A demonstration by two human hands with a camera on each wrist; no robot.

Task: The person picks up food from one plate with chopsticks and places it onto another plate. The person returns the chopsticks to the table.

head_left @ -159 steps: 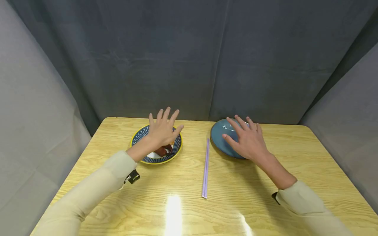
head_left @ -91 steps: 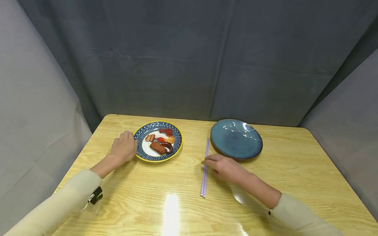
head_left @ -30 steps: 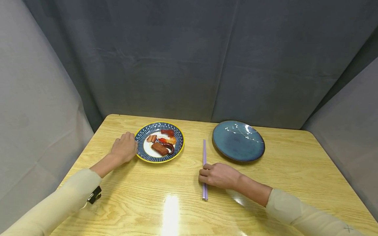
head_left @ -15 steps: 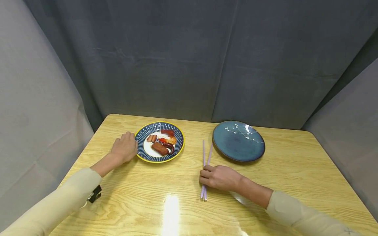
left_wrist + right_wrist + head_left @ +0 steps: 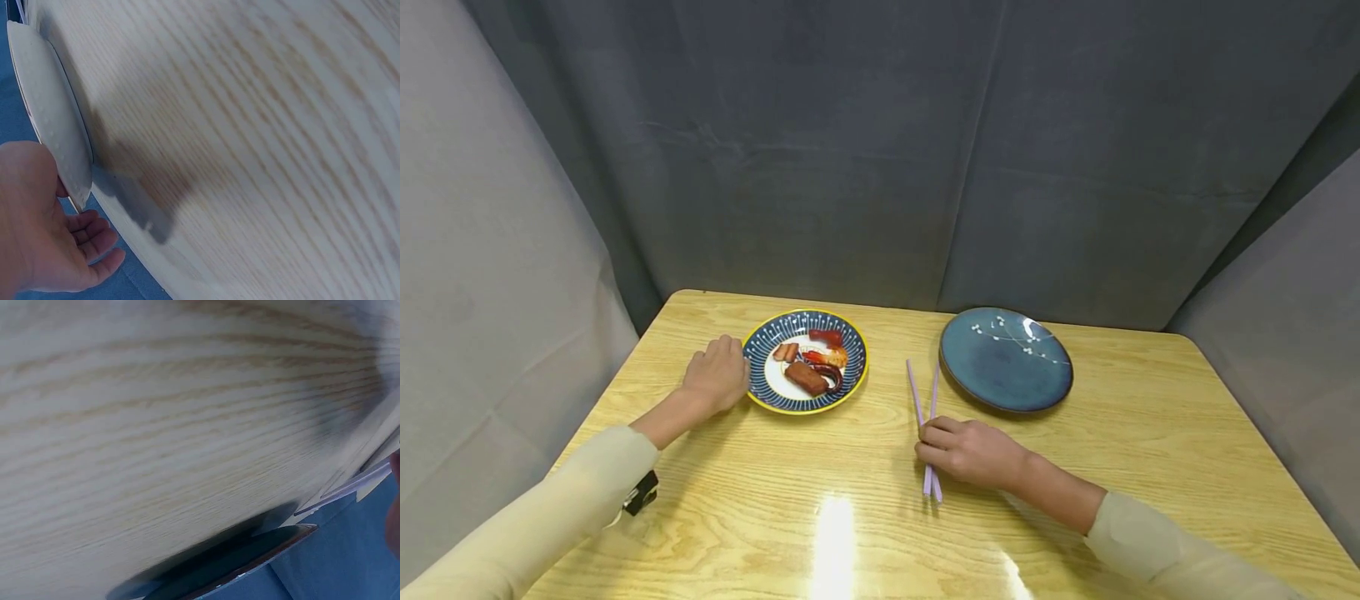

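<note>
My left hand (image 5: 717,372) holds the left rim of a deep plate (image 5: 758,343), blue-and-white patterned with a yellow edge. In the left wrist view, my fingers curl at the rim below the plate's pale underside (image 5: 53,106). On the plate lie several food pieces, among them a brown meat slab (image 5: 806,378) and a shrimp (image 5: 831,357). My right hand (image 5: 973,452) grips a pair of lilac chopsticks (image 5: 913,387) around their middle. They cross under the fingers, their far ends spread apart in a V. Only a sliver of that hand shows in the right wrist view, beside the chopsticks (image 5: 353,484).
A dark blue-green plate (image 5: 992,371) with a white blossom branch stands just beyond my right hand, close to the far ends of the chopsticks. The wooden table (image 5: 737,500) ends at a grey curtain (image 5: 820,167) behind; pale cloth hangs at both sides.
Both hands were spread over the plates at first. My left took the patterned rim; my right took the chopsticks, which have crossed, fanned apart and shifted slightly right.
</note>
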